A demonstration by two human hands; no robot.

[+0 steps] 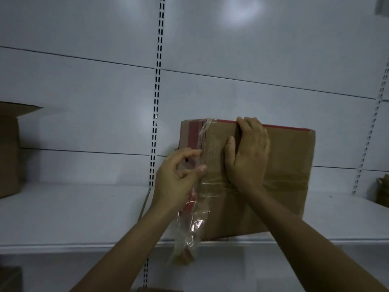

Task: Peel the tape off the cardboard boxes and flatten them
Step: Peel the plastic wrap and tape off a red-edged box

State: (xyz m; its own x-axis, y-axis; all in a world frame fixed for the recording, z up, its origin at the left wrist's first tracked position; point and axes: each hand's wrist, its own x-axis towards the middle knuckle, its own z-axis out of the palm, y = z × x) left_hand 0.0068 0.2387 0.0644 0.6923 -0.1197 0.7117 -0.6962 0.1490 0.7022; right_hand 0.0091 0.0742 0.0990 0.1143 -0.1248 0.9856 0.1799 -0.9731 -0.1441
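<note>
Forearms enter from the bottom of the view, both reaching to the cardboard box (284,175), which stands on the white shelf (73,218) with its lower edge close to the front lip. Left hand (179,175): thumb and forefinger closed in a pinch on the clear tape (189,224) at the box's left vertical edge, other fingers loosely curled. Right hand (248,157): laid flat on the front face, fingers straight and together, tips at the top edge; we cannot tell whether they hook over it. Tape: a long freed tail hangs crumpled below the shelf lip; above the pinch it is bonded up to the top corner, and a second strip crosses the face under the right wrist. Risks, as we judge them: too steep a pull could snap the film or strip the paper surface; the loose tail may stick to itself or to the left wrist; a hard tug could drag the box off the shelf if the right hand's brace slips. Second box (8,148) stands well apart at left.
</note>
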